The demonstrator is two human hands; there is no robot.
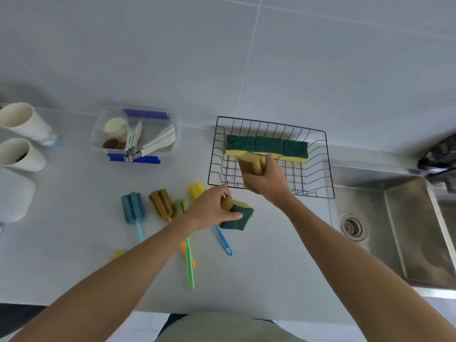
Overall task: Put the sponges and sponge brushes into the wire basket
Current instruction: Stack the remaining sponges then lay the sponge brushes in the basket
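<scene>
A black wire basket (328, 164) stands at the back of the counter with three green-and-yellow sponges (267, 145) lined up along its far side. My right hand (269, 180) grips an ochre sponge brush (251, 166) over the basket's front left part. On the counter just left of the basket, my left hand (212, 208) grips a green-and-yellow sponge (239, 215). Further left lie a blue sponge brush (132, 207), an ochre one (161, 203), a green one (181, 207) and a yellow one (196, 190), partly hidden by my left arm.
A clear plastic box (98, 134) with utensils stands at the back left. White cups (21, 124) stand at the far left. A steel sink (394, 230) lies right of the basket. A blue handle (223, 240) lies near the held sponge.
</scene>
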